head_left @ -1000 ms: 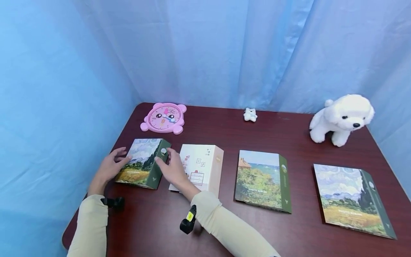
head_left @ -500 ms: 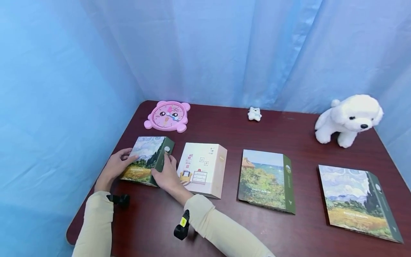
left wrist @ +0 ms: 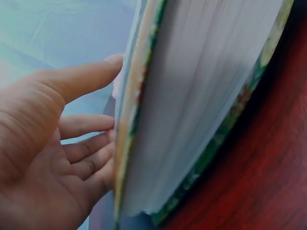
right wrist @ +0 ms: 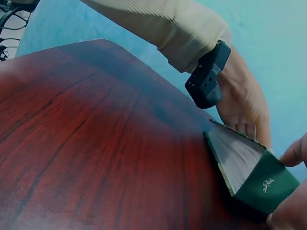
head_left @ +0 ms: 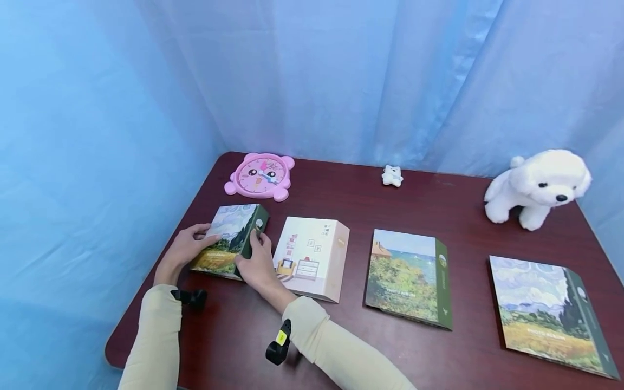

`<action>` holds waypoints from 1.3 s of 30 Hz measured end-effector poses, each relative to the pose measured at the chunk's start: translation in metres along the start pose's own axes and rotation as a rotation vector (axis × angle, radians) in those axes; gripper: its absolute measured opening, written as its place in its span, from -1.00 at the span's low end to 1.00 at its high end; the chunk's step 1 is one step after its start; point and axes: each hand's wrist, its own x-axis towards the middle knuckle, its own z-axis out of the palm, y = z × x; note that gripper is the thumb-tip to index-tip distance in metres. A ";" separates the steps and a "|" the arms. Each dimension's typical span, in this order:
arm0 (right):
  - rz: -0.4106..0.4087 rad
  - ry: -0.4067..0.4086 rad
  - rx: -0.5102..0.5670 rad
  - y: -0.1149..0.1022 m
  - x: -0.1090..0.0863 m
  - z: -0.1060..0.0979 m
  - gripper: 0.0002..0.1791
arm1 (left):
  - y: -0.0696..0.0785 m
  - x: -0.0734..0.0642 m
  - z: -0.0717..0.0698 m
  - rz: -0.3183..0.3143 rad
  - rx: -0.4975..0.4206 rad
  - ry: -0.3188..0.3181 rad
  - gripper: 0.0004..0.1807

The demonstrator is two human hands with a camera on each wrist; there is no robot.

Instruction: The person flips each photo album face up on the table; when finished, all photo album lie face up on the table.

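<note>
A photo album point(head_left: 229, 233) with a painted landscape cover and dark green spine lies at the left of the table. My left hand point(head_left: 187, 248) is at its left side, thumb over the cover. In the left wrist view, the left hand point(left wrist: 57, 139) has its fingers stretched out, tips at the cover, beside the white page edges. My right hand point(head_left: 257, 262) holds the spine between thumb and fingers. The right wrist view shows these fingertips point(right wrist: 296, 152) at the green spine point(right wrist: 266, 184), whose lower part carries a small white emblem.
Right of the album stand a cream album point(head_left: 309, 257), a seaside-picture album point(head_left: 407, 273) and another landscape album point(head_left: 551, 311). A pink clock point(head_left: 260, 176), a tiny white bear point(head_left: 392, 176) and a white plush dog point(head_left: 538, 187) sit farther back. Blue curtains point(head_left: 341, 81) surround the table.
My right hand has closed in on the spine and now holds it. The left album has shifted slightly away. The whole view has drifted, moving the other things a little rightward in the picture.
</note>
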 end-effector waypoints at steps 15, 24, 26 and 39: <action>-0.027 0.036 0.127 -0.019 -0.001 -0.014 -0.19 | 0.026 -0.009 0.000 0.053 0.110 -0.164 0.04; -0.071 0.071 0.355 -0.016 0.002 -0.020 -0.13 | 0.039 -0.012 0.005 0.090 0.107 -0.255 0.01; -0.076 0.076 0.402 -0.015 0.003 -0.020 -0.18 | 0.039 -0.014 0.004 0.092 0.068 -0.272 0.00; -0.185 0.102 0.500 -0.026 0.007 -0.023 -0.36 | 0.043 -0.028 -0.008 0.337 -0.347 -0.234 -0.38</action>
